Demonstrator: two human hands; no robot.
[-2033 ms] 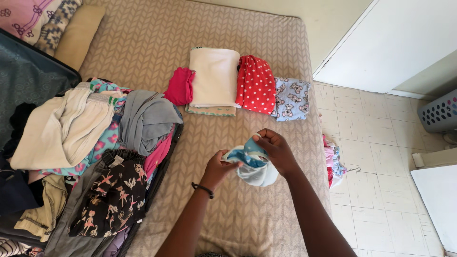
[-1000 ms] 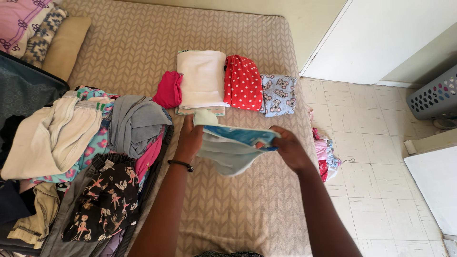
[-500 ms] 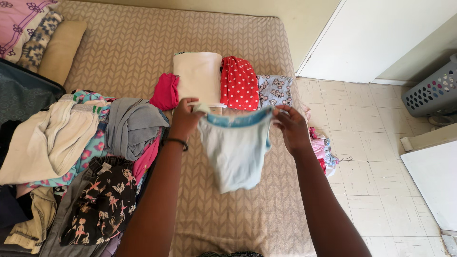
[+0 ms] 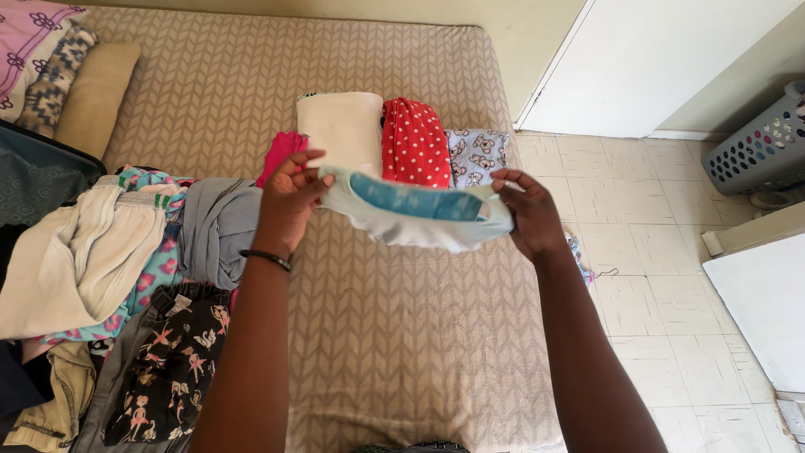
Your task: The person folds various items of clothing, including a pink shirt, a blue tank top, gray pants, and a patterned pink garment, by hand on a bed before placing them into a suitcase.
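I hold a small pale blue garment with a bright blue waistband (image 4: 415, 214) stretched level between both hands above the bed. My left hand (image 4: 287, 201) pinches its left end and my right hand (image 4: 528, 214) grips its right end. Just beyond it, on the beige chevron bedcover (image 4: 394, 335), lies a row of folded clothes: a pink piece (image 4: 281, 151), a white one (image 4: 342, 130), a red white-dotted one (image 4: 415, 141) and a light blue bear-print one (image 4: 478, 153).
An open suitcase (image 4: 38, 180) heaped with unfolded clothes (image 4: 126, 277) fills the left side. Pillows (image 4: 80, 71) lie at the top left. A grey perforated laundry basket (image 4: 759, 143) stands on the tiled floor at right, and some clothes (image 4: 580, 256) hang off the bed's right edge.
The garment went from bunched between my hands to spread wide by its waistband. Its hanging lower part has now come up, so it sits as a flat band, held higher and farther out.
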